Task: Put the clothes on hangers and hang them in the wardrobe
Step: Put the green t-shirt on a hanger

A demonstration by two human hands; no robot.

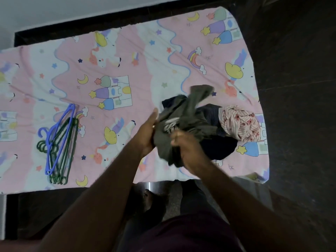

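Bed (127,57) carries everything; no wardrobe in view. Clothes pile (227,128) sits at its right end, hangers (60,142) bunched well to the left, all bare. We have both hands, left hand (147,135) and right hand (187,150), fingers clamped on the grey garment (183,122) above the pile. We judge 0 items hung, nearly everything left.

I find no readable text, label, brand or number anywhere in my view. The grey-green garment (181,124) carries a pale printed mark on its front, but motion blur and bunched folds leave it illegible to me. The bedsheet (127,57) shows only cartoon pictures: castles, stars, moons, rainbows. The hangers (58,142) at left bear no marking I can make out.
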